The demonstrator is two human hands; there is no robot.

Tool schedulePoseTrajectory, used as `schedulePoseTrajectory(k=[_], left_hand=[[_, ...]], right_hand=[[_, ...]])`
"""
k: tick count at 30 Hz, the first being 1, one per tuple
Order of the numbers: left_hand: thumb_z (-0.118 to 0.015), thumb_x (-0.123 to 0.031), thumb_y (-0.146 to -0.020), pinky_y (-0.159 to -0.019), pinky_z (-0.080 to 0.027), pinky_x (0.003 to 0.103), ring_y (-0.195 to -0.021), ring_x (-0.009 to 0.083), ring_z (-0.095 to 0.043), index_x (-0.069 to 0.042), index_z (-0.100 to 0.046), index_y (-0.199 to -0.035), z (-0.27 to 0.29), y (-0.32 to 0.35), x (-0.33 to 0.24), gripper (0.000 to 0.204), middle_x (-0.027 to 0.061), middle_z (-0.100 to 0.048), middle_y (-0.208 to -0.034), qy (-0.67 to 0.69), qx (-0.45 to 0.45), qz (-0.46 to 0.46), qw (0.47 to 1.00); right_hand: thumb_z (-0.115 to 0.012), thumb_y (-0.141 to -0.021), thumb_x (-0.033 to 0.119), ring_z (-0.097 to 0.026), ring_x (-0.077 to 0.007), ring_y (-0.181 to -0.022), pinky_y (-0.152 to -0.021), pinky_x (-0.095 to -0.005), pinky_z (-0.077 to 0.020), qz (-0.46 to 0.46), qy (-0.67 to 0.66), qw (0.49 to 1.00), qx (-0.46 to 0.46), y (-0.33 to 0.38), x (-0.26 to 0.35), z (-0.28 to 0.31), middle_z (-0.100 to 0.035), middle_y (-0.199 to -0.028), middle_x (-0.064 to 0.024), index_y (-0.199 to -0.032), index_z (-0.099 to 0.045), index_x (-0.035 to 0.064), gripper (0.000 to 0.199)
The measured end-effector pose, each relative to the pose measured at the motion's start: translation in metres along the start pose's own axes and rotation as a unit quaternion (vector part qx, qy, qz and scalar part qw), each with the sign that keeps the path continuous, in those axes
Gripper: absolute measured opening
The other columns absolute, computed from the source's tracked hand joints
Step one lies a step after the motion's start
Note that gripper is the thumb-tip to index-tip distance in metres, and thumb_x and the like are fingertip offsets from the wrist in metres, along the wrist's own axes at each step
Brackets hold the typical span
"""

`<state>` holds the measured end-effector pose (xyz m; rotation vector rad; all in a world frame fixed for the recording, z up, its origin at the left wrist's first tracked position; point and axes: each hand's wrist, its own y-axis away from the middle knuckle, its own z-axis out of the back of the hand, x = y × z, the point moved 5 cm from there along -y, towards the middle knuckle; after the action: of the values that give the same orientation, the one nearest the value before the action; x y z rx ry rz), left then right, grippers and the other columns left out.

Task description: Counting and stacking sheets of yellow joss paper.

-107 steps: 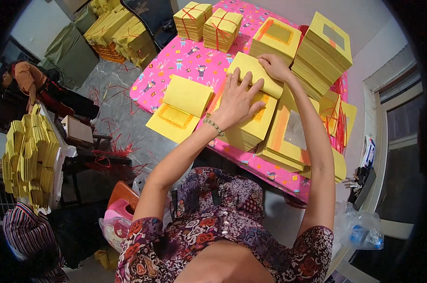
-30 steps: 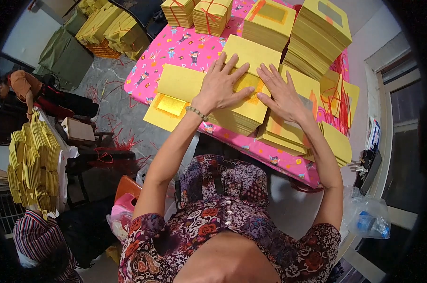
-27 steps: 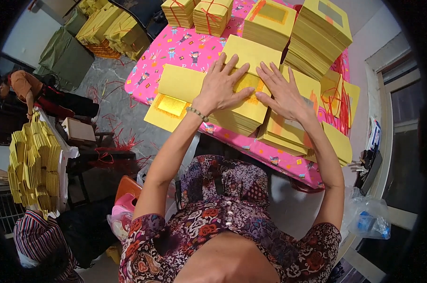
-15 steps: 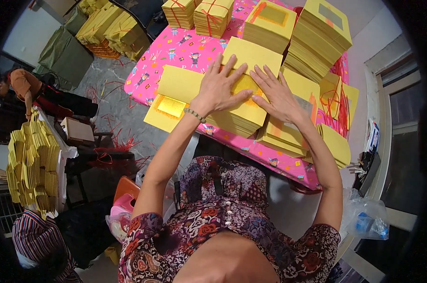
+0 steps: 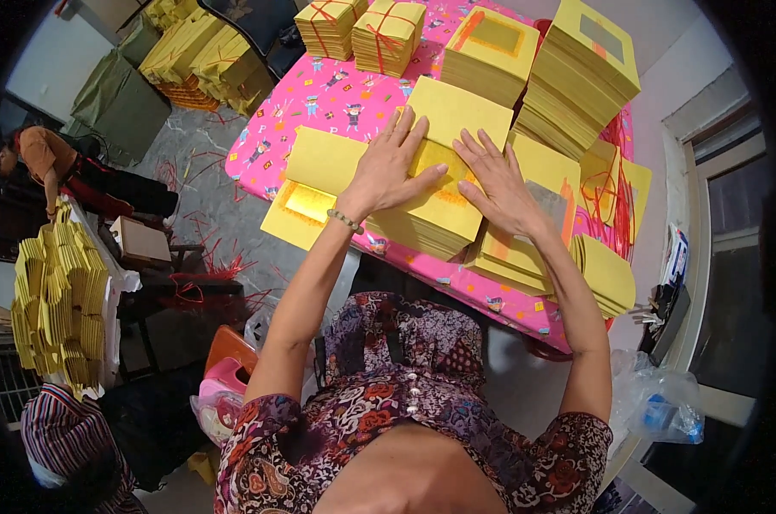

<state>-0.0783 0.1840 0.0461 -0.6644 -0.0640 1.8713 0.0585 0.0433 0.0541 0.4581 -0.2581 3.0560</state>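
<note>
My left hand (image 5: 386, 173) lies flat on the left side of a stack of yellow paper (image 5: 422, 230), its thumb stretched toward the middle. On the stack's right side rests my right hand (image 5: 501, 190), palm down with fingers spread. Neither hand grips anything. Between them shows a gold foil patch (image 5: 438, 156) on yellow paper, and beyond it a plain yellow panel (image 5: 461, 111). Just left of the stack, another yellow sheet bears a shiny gold foil rectangle (image 5: 309, 202). Right of it stands a yellow stack with a grey panel and orange stripes (image 5: 516, 261).
Taller yellow stacks (image 5: 572, 94) and red-tied bundles (image 5: 388, 38) stand at the back of the pink patterned table (image 5: 272, 141). Red strings (image 5: 615, 197) hang at the right. A person (image 5: 50, 158) bends over more yellow paper (image 5: 62, 300) at far left.
Both hands have slid slightly toward me, still flat on the stack. The fingers of my left hand are closer together than before.
</note>
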Motion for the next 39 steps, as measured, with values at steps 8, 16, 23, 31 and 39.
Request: schedulePoseTrajectory(k=[8,16,23,31,39], left_hand=[[-0.048,-0.060,-0.095,-0.119,-0.023,0.047,-0.147,0.0417,-0.023,0.001,-0.037,-0.148,0.003,-0.005,0.006,0.082,0.0301,-0.025,-0.156,0.013,0.029,0.006,0.999],[-0.052,-0.047,-0.098,-0.117,-0.027,0.045,-0.144,0.0434,-0.029,0.002,-0.043,-0.144,0.009,-0.011,0.018,0.068,0.0315,-0.036,-0.150,0.213,0.007,0.001,0.977],[-0.062,-0.039,-0.093,-0.101,-0.041,0.048,-0.123,0.0387,-0.051,0.001,-0.051,-0.135,0.037,-0.008,0.000,0.059,0.0296,-0.054,-0.131,0.088,-0.140,0.103,0.981],[-0.067,-0.035,-0.088,-0.070,-0.050,0.045,-0.075,0.0321,-0.064,0.001,-0.049,-0.135,0.031,0.000,0.014,0.062,0.0169,-0.065,-0.095,0.160,-0.179,0.191,0.952],[-0.066,-0.002,-0.090,-0.078,-0.053,0.026,-0.092,0.0115,-0.063,0.002,-0.055,-0.132,0.035,0.028,0.002,0.044,0.0050,-0.065,-0.102,0.483,-0.273,0.147,0.819]], right_hand=[[-0.039,-0.103,0.043,-0.020,-0.0287,-0.150,-0.121,-0.0550,-0.0088,0.006,-0.012,1.000,-0.010,-0.006,-0.005,0.005,-0.029,-0.160,-0.0079,-0.153,-0.034,0.0161,0.056],[-0.062,-0.096,0.026,-0.059,-0.0297,-0.119,-0.105,-0.0470,-0.0425,0.055,0.056,0.985,-0.156,-0.020,-0.020,0.026,-0.062,-0.129,-0.0090,-0.123,-0.063,0.0088,0.032],[-0.067,-0.089,0.019,-0.070,-0.0267,-0.080,-0.069,-0.0350,-0.0573,0.116,0.092,0.953,-0.265,-0.012,-0.010,0.029,-0.071,-0.103,-0.0085,-0.106,-0.068,0.0057,0.021],[-0.069,-0.085,0.015,-0.070,-0.0234,-0.080,-0.070,-0.0345,-0.0558,0.162,0.117,0.939,-0.282,0.014,0.036,0.023,-0.071,-0.097,-0.0079,-0.105,-0.067,0.0049,0.022],[-0.068,-0.089,0.017,-0.068,-0.0274,-0.100,-0.082,-0.0377,-0.0546,0.116,0.030,0.947,-0.299,0.016,0.042,0.053,-0.068,-0.114,-0.0102,-0.115,-0.067,0.0070,0.028]])
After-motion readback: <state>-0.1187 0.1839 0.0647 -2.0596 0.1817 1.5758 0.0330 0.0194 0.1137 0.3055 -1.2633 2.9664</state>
